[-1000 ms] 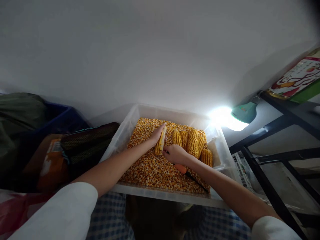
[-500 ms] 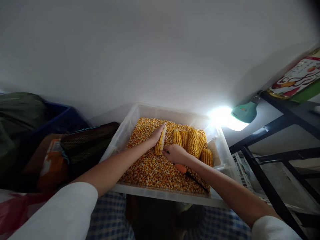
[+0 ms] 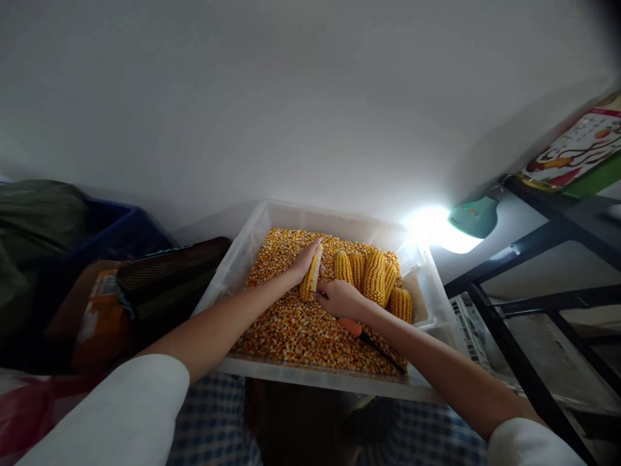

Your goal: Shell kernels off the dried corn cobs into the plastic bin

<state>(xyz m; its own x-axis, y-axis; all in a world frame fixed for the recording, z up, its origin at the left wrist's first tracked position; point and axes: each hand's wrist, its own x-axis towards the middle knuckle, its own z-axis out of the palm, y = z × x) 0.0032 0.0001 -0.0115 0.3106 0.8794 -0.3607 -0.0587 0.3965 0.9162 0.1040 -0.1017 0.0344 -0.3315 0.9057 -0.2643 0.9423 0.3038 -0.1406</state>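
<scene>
My left hand (image 3: 303, 261) is wrapped round a corn cob (image 3: 310, 277), held tilted above the loose kernels. A pale strip without kernels runs along the cob's right side. The curled fingers of my right hand (image 3: 338, 296) grip at the cob's lower right edge; their tips are partly hidden. Below my right wrist, a tool with an orange handle (image 3: 350, 327) and a thin dark shaft lies on the corn kernels (image 3: 295, 333). Several whole corn cobs (image 3: 374, 277) rest on the kernels to the right of my hands.
A translucent plastic bin (image 3: 330, 383) contains the corn. At its right, a lit green lamp (image 3: 475, 219) hangs from a black metal rack (image 3: 528, 230). On the left are a dark mesh bag (image 3: 169, 278), an orange package (image 3: 99, 320) and a blue crate (image 3: 121, 223). A wall rises behind.
My right fingers have shifted very slightly at the lower edge of the cob. My left hand and the cob stay in nearly the same place.
</scene>
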